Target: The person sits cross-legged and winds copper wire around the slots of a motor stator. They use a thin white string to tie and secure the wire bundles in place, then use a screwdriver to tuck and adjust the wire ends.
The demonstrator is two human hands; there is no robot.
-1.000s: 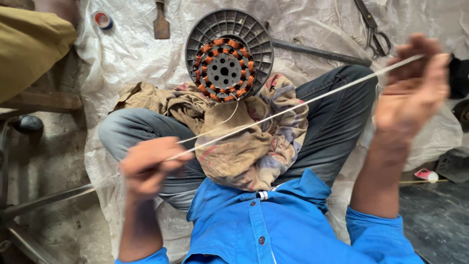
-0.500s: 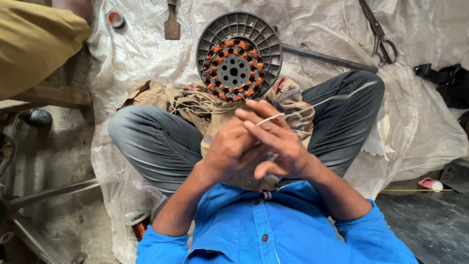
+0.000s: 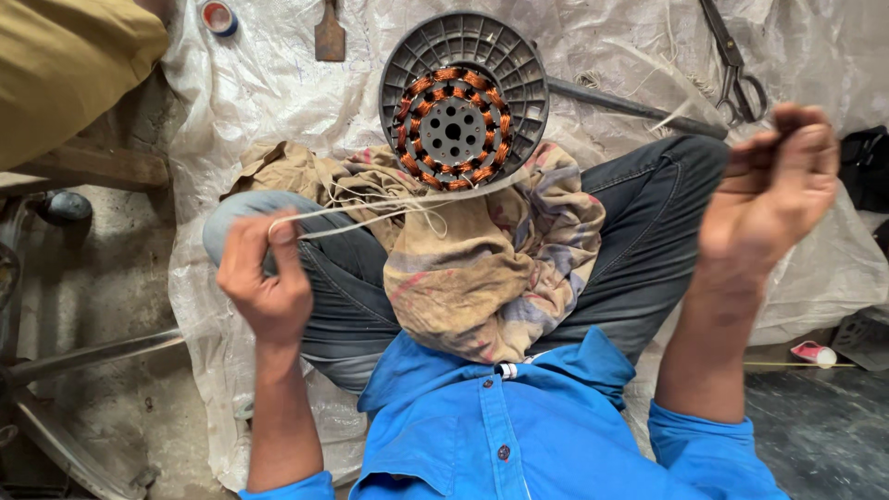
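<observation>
White cord (image 3: 389,206) stretches between left hand (image 3: 264,278) and right hand (image 3: 769,199), both pinching its ends, well apart. Overtightened, it might snap or slip near the copper-wound stator (image 3: 460,106).

Floor-level repair workshop: copper-wound motor stator (image 3: 460,102), scissors (image 3: 736,65), plastic sheeting (image 3: 278,102).
</observation>
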